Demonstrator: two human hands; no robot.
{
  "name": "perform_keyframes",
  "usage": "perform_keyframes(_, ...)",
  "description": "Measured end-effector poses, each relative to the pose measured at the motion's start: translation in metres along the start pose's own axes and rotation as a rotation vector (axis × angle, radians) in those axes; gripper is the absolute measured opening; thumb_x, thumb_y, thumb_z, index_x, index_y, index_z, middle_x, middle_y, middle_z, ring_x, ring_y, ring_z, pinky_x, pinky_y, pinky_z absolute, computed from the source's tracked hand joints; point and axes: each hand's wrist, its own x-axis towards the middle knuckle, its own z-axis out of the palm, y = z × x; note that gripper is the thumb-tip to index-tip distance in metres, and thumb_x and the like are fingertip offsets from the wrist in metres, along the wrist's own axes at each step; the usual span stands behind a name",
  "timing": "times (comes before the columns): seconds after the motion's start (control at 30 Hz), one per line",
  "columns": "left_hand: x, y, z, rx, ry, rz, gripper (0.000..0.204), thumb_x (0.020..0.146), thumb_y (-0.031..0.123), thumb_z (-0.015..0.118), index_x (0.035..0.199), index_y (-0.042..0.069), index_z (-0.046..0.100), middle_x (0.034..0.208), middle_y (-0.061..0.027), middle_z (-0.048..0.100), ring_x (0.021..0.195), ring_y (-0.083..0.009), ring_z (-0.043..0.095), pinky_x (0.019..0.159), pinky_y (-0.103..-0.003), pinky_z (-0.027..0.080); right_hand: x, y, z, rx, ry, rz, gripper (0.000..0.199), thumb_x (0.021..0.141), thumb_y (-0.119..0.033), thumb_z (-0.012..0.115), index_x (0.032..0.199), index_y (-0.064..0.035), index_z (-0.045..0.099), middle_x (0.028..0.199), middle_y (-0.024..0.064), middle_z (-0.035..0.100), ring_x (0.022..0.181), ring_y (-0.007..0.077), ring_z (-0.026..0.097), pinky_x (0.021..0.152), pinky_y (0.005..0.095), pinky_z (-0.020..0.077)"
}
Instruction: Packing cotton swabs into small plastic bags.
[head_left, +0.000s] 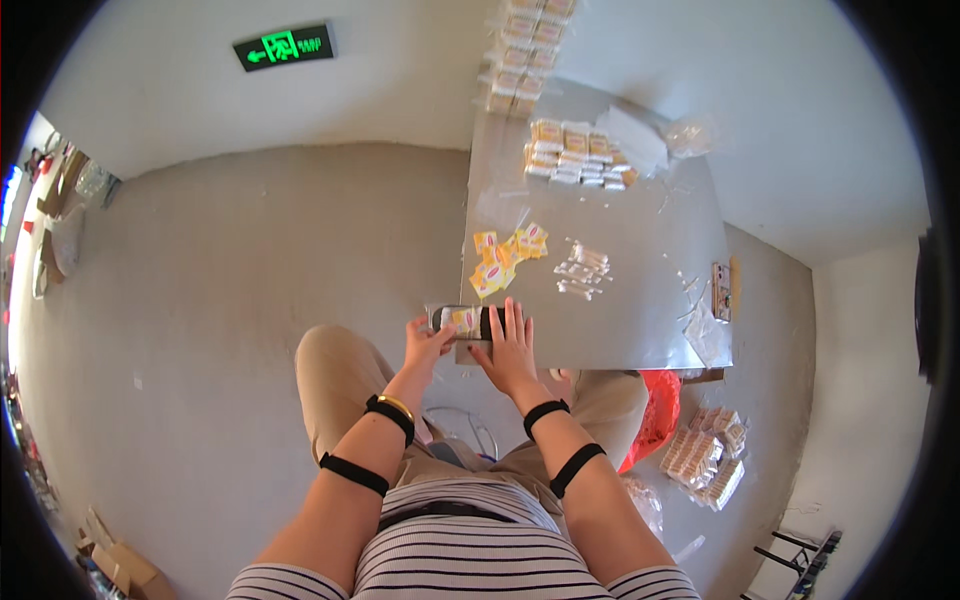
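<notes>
At the table's near left corner lies a clear plastic packet (462, 320) with a yellow-and-white card showing in it and dark parts at both ends. My left hand (427, 342) pinches its left end, thumb on top. Across the dark right end rests my right hand (510, 350), its fingers stretched out flat and its thumb apart. What lies under those fingers is hidden. Just beyond them is a loose heap of yellow-and-white cards (495, 268). Right of the cards sits a small pile of white cotton swabs (583, 270).
Stacked filled packets (570, 150) stand farther back on the grey table (630, 325), near a taller stack (525, 60). Loose plastic film (706, 335) and a small box (721, 292) lie along the right edge. Below are a red bag (655, 415) and bundled packets (705, 455).
</notes>
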Motion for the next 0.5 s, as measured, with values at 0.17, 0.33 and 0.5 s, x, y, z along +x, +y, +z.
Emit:
perform_keyframes(0.17,-0.020,-0.004,-0.006,0.031,-0.055,-0.067,0.076,0.083,0.013,0.080,0.138,0.005,0.029,0.108,-0.0151,0.064,0.091,-0.0215,0.068,0.077,-0.033,0.054,-0.018,0.017,-0.004,-0.024,0.002,-0.001,0.082,0.091,-0.039,0.064,0.152,0.0007,0.026,0.160,0.0193,0.022,0.149,0.0352,0.023,0.119,0.0530,0.0215)
perform_keyframes(0.33,-0.034,-0.010,-0.015,0.114,-0.056,-0.058,0.072,0.083,0.009,0.077,0.138,0.005,0.030,0.105,-0.0142,0.065,0.088,-0.0217,0.068,0.075,-0.034,0.055,-0.045,0.012,-0.004,-0.064,0.033,0.068,0.078,0.090,-0.036,0.065,0.150,-0.0009,0.031,0.158,0.0183,0.028,0.146,0.0341,0.027,0.119,0.0525,0.0236)
perform_keyframes(0.5,-0.052,-0.011,-0.011,0.285,-0.145,-0.049,0.070,0.084,0.011,0.077,0.138,0.005,0.033,0.105,-0.0132,0.066,0.089,-0.0218,0.069,0.075,-0.034,0.055,-0.067,0.016,-0.017,-0.092,-0.034,0.149,0.074,0.090,-0.036,0.066,0.147,-0.0018,0.035,0.156,0.0178,0.030,0.145,0.0334,0.029,0.119,0.0507,0.0243)
